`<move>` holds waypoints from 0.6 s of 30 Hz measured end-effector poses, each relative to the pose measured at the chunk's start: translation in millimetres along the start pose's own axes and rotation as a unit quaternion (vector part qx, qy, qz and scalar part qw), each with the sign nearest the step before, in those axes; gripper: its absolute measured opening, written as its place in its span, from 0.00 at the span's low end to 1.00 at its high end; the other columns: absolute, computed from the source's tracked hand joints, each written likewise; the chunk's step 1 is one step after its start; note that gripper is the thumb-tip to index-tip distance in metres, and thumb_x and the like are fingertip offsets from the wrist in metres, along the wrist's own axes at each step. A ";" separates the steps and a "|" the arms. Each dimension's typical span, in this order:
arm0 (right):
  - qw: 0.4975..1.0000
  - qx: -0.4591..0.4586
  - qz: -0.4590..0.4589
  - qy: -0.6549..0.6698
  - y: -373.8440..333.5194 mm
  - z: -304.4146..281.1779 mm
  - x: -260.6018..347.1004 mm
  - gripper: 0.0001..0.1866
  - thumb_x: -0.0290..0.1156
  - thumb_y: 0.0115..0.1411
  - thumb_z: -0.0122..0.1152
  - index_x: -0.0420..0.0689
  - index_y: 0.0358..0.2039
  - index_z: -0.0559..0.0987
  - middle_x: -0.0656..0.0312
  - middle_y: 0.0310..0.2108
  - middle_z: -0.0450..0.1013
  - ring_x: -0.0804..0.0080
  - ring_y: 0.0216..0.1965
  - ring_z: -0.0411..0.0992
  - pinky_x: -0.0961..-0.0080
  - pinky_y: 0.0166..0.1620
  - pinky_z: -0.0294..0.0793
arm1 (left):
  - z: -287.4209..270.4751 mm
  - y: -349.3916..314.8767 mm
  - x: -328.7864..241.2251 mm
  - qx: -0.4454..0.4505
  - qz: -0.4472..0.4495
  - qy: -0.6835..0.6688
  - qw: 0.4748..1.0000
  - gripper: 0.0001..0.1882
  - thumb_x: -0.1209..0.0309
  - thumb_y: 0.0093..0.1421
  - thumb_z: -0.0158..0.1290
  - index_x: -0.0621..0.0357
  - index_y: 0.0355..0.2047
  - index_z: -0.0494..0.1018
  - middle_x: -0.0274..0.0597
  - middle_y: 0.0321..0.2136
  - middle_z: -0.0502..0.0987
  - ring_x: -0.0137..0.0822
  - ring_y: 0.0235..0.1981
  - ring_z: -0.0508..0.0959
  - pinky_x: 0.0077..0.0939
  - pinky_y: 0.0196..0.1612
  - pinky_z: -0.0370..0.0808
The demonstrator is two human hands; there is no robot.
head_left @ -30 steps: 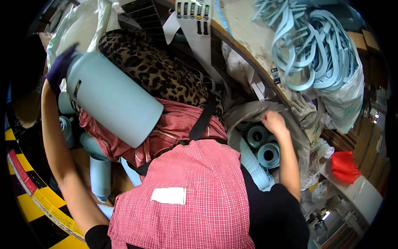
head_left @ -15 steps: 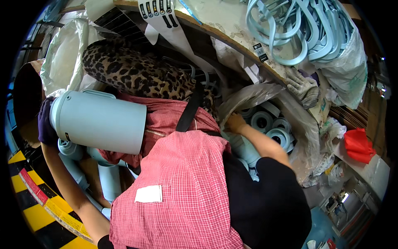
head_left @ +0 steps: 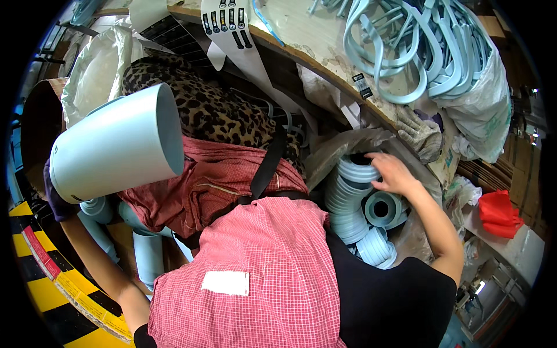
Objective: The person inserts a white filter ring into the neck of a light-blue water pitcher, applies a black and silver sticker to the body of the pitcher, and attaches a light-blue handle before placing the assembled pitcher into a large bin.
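At the left, my left hand (head_left: 57,194), in a purple glove, grips the base of a large light blue plastic cylinder (head_left: 113,145). The cylinder tilts up over my lap, its wide open end toward the upper right. My bare right hand (head_left: 395,176) has its fingers closed on the rim of the top light blue plastic ring (head_left: 357,169). That ring tops a curved stack of nested rings (head_left: 343,203) in a clear plastic bag (head_left: 336,148). Beside the stack, another ring-shaped part (head_left: 381,209) shows its dark centre.
More light blue cylinders (head_left: 148,255) stand at lower left, near a yellow-black striped edge (head_left: 52,284). Ahead is a worktable (head_left: 307,35) with a bag of light blue handles (head_left: 452,52), a knitted glove (head_left: 419,136) and a hanging label strip (head_left: 232,40). Red cloth (head_left: 499,214) lies right.
My right hand has come up out of the bag onto the top ring, and the ring stack now shows. My left hand has tilted the cylinder, raising and turning its open end toward me.
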State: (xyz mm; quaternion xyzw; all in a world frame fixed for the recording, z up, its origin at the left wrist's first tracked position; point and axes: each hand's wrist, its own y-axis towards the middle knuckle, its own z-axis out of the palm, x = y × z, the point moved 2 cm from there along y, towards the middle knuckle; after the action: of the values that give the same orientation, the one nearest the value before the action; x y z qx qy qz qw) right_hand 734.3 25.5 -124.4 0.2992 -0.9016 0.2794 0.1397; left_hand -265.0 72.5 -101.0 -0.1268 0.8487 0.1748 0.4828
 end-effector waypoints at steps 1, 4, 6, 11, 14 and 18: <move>1.000 -0.023 0.004 -0.002 1.0 -7.8 4.6 0.28 0.32 0.47 0.73 0.39 0.49 0.75 0.52 0.53 0.75 0.49 0.55 0.73 0.57 0.60 0.72 | 4.5 -9.7 16.0 -0.022 -0.008 0.033 0.999 0.26 0.69 0.68 0.56 0.64 0.65 0.68 0.54 0.61 0.74 0.50 0.63 0.74 0.41 0.68 0.70; 0.999 -0.015 -0.019 -0.037 3.8 -23.7 21.3 0.29 0.32 0.46 0.72 0.42 0.50 0.75 0.53 0.50 0.77 0.53 0.52 0.75 0.59 0.54 0.74 | 14.5 -41.9 45.1 -0.061 -0.016 0.110 0.992 0.26 0.69 0.68 0.56 0.64 0.65 0.68 0.54 0.60 0.74 0.50 0.63 0.74 0.41 0.68 0.70; 0.995 -0.036 -0.049 -0.078 4.3 -31.9 32.4 0.30 0.32 0.45 0.73 0.44 0.50 0.76 0.54 0.51 0.77 0.56 0.51 0.76 0.62 0.49 0.73 | 18.0 -71.0 54.7 -0.091 -0.023 0.141 0.986 0.26 0.69 0.68 0.56 0.64 0.65 0.68 0.54 0.60 0.75 0.50 0.63 0.74 0.41 0.67 0.70; 0.991 0.004 -0.103 -0.082 9.7 -40.7 50.6 0.27 0.30 0.44 0.73 0.47 0.47 0.77 0.54 0.52 0.75 0.55 0.48 0.76 0.62 0.48 0.74 | 27.7 -132.7 68.8 -0.135 -0.044 0.172 0.975 0.26 0.69 0.68 0.55 0.64 0.64 0.69 0.54 0.60 0.75 0.51 0.62 0.74 0.41 0.67 0.70; 0.989 0.085 -0.058 -0.103 12.6 -40.0 57.2 0.23 0.28 0.44 0.71 0.48 0.43 0.78 0.53 0.52 0.74 0.53 0.46 0.77 0.59 0.46 0.76 | 35.3 -151.9 73.4 -0.149 -0.053 0.176 0.972 0.26 0.69 0.68 0.55 0.64 0.64 0.69 0.54 0.60 0.75 0.51 0.62 0.74 0.41 0.67 0.70; 0.989 0.131 -0.024 -0.063 12.4 -63.3 68.5 0.24 0.28 0.42 0.70 0.47 0.43 0.78 0.51 0.50 0.72 0.47 0.43 0.77 0.53 0.44 0.79 | 45.8 -165.0 74.6 -0.175 -0.050 0.177 0.967 0.25 0.69 0.68 0.55 0.64 0.64 0.69 0.54 0.60 0.75 0.51 0.62 0.74 0.41 0.66 0.71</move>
State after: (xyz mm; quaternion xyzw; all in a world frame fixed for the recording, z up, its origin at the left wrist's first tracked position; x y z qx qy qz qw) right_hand 678.5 39.3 -50.0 0.3537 -0.8568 0.3721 0.0488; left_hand -203.6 -61.3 -215.8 -0.2810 0.8694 0.2708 0.3031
